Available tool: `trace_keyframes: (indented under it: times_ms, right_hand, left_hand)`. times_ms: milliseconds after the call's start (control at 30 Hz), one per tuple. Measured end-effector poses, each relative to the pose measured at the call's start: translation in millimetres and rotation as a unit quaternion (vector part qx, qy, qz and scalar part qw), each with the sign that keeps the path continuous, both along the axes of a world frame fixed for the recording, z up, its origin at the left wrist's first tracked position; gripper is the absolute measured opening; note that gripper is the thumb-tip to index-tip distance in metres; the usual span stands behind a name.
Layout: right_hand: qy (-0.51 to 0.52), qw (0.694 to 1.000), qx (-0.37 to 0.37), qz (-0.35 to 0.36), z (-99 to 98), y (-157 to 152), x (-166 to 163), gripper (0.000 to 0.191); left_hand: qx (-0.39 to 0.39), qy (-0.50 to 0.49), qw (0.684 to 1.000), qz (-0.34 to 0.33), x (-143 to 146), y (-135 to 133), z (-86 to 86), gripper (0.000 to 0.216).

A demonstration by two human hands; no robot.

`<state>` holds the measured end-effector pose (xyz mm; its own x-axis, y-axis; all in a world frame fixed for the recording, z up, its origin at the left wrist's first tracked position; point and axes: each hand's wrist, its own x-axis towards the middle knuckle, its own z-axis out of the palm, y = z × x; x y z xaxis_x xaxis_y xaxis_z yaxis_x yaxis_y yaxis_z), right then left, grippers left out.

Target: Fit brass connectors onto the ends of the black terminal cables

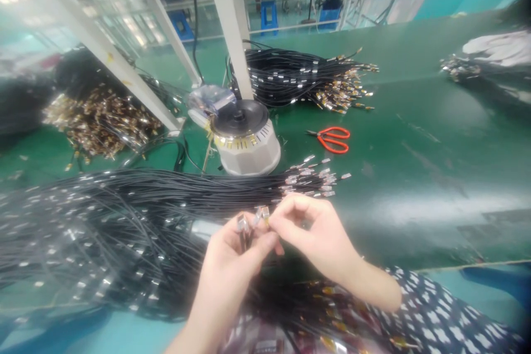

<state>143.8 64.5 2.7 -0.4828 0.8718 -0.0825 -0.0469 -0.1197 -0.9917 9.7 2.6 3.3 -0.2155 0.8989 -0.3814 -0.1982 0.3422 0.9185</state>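
My left hand [230, 257] is closed around a few black cables with silvery metal connector ends [243, 223] that stick up between thumb and fingers. Beside them, another metal connector [264, 212] with a yellowish bit below it sits between my two hands. The thumb and index finger of my right hand [321, 235] are pinched at this connector; exactly what they grip is too small to tell. Just beyond my hands lies a long bundle of black cables [174, 191], its metal ends [309, 177] pointing right. More cables with yellow-marked ends [332, 315] rest below my hands, across my lap.
A white round dispenser [249, 152] with a black top and yellow strips stands behind the bundle. Red-handled scissors [336, 139] lie right of it. Other cable bundles [290, 77] and a heap of connectors [103, 121] are farther back, near white posts [228, 16] on the green table [415, 138].
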Motion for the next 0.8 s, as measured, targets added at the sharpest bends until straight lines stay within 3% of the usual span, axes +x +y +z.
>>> trace_keyframes:
  times_ms: [133, 367, 800]
  right_hand:
    - [-0.003, 1.0, 0.028, 0.011, -2.3, 1, 3, 0.022]
    - [0.001, 1.0, 0.002, 0.005, -10.6, 5, 7, 0.035]
    - [0.071, 0.994, -0.076, 0.027, -6.8, 6, 0, 0.026]
  left_hand:
    - [-0.001, 0.018, 1.0, 0.026, -2, 0, -4.6, 0.023]
    - [0.005, 0.014, 0.999, 0.029, -2, 1, -6.7, 0.023]
    - [0.021, 0.027, 0.999, 0.039, 0, -1, -4.7, 0.02]
